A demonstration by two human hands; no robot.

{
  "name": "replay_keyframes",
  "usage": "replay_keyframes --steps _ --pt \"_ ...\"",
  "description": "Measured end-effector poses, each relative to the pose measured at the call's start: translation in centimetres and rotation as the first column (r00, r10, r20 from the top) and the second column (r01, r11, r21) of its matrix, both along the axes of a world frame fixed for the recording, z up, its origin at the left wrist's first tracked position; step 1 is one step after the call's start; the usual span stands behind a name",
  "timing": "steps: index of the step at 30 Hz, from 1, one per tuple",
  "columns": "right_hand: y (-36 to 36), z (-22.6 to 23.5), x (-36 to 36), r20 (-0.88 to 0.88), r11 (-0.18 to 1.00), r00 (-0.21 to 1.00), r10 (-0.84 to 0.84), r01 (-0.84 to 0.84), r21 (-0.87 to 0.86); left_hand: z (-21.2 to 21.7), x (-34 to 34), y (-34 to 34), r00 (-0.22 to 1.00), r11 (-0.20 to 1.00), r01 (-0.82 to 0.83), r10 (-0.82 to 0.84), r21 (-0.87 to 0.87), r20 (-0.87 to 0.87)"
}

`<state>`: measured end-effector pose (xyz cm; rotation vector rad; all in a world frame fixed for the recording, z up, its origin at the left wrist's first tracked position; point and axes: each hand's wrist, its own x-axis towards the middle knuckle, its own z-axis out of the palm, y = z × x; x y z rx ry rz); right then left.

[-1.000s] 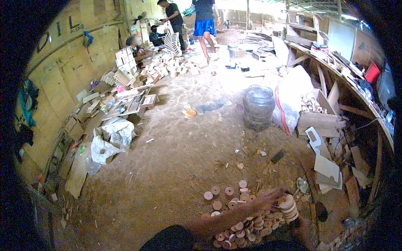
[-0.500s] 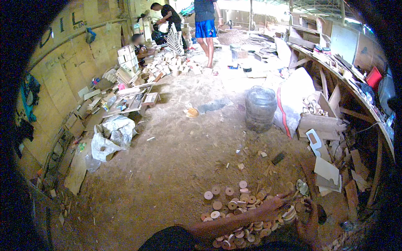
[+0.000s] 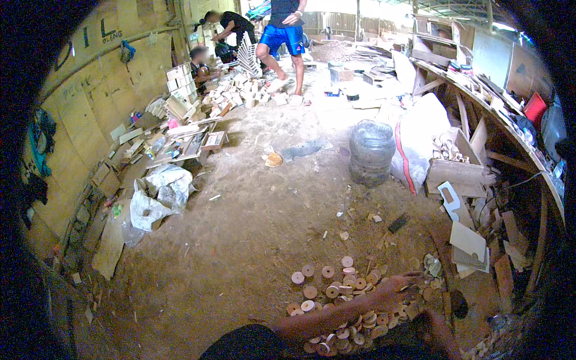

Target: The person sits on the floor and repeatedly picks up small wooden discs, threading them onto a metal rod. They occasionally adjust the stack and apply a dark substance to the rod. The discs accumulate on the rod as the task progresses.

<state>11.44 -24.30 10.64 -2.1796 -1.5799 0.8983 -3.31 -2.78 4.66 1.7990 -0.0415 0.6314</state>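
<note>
A heap of round wooden discs (image 3: 345,290), many with a small centre hole, lies on the dirt floor in front of me. My left forearm reaches across the heap. My left hand (image 3: 403,282) is over its right side, fingers stretched toward a crumpled clear plastic piece (image 3: 432,264), with nothing visible held. My right hand (image 3: 427,332) is low at the heap's right edge, close to some discs (image 3: 380,330). It is dark and its fingers are hard to make out, so I cannot see whether it holds a disc.
A dark plastic drum (image 3: 372,155) and a white sack (image 3: 420,144) stand ahead on the right, beside a wooden box (image 3: 459,174) of pieces. A workbench (image 3: 510,114) runs along the right. A white plastic sheet (image 3: 161,195) lies left. Several people are farther off among wood piles (image 3: 240,93).
My right hand has moved down and toward me, away from the plastic piece. My left hand stays almost in place. Farther off, the person in blue shorts has lifted a leg.
</note>
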Motion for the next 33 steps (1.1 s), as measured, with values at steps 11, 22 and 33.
replay_keyframes --steps 11,22,33 --pt "-1.9 -3.7 0.1 -0.053 0.928 0.956 -0.288 0.292 0.231 -21.4 -20.9 6.1 0.351 0.717 -0.209 0.69 0.665 -0.633" --pt "-1.7 -2.6 -1.4 -0.06 0.925 0.966 -0.252 0.259 0.277 -23.6 -23.5 9.0 0.41 0.452 -0.502 0.875 0.737 -0.257" --pt "-3.3 -4.8 0.0 0.307 0.95 0.93 -0.204 0.112 0.29 -24.4 -21.5 14.7 0.251 0.568 -0.446 0.821 0.691 -0.513"
